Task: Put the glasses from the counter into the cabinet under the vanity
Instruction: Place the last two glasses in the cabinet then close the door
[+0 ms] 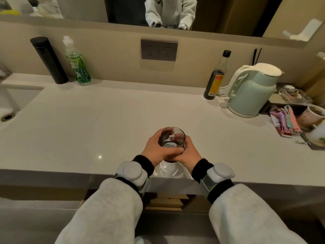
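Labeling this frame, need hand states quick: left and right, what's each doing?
Left hand: closed around the glass, fingers wrapped on its left side.
Right hand: closed on the same glass, from the right.

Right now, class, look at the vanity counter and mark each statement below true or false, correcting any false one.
1. Both hands hold the glass. True: the left hand and right hand wrap it.
2. The kettle stands at the counter's left end. False: it stands on the right.
3. The green bottle stands beside the black flask. True.
4. The glass lies on its side. False: it is upright.
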Demonstrator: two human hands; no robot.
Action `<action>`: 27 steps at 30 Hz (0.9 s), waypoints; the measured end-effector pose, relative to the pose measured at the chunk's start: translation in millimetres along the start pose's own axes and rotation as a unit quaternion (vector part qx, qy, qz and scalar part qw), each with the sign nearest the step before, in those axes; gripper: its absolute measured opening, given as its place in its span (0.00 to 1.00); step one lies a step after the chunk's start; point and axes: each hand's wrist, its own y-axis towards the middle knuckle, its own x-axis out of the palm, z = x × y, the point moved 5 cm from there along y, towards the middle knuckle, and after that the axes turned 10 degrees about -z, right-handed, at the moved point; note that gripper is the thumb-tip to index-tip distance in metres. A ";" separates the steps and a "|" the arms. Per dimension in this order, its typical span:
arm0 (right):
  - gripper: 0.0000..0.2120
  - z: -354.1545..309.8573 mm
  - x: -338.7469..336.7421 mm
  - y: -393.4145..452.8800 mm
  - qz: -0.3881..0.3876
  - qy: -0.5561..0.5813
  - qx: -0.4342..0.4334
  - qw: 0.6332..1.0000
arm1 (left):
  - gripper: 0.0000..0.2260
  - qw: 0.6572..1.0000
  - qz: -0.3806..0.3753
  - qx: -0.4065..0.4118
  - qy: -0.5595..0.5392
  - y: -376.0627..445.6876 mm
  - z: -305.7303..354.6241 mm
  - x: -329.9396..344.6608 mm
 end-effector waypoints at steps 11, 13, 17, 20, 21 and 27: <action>0.35 45.5 -31.4 -95.9 -0.036 0.012 0.016 0.999 | 0.30 1.000 0.002 -0.010 0.029 -63.0 -43.6 73.8; 0.35 55.4 -31.6 -102.1 -0.041 0.019 0.030 0.998 | 0.30 0.999 0.006 -0.023 0.030 -67.8 -53.5 77.9; 0.35 77.5 -31.3 -108.9 -0.039 0.017 0.046 0.998 | 0.30 0.999 0.002 -0.040 0.028 -73.6 -72.7 82.8; 0.35 94.5 -24.9 -105.4 -0.046 0.003 0.047 0.998 | 0.31 0.999 0.008 -0.042 0.028 -76.3 -89.2 75.5; 0.36 99.9 -21.1 -103.3 -0.050 0.002 0.049 0.998 | 0.31 0.999 0.011 -0.043 0.028 -77.6 -94.9 71.9; 0.36 128.9 3.6 -92.3 -0.068 -0.002 0.036 0.997 | 0.32 0.998 0.024 -0.035 0.036 -88.7 -120.1 46.0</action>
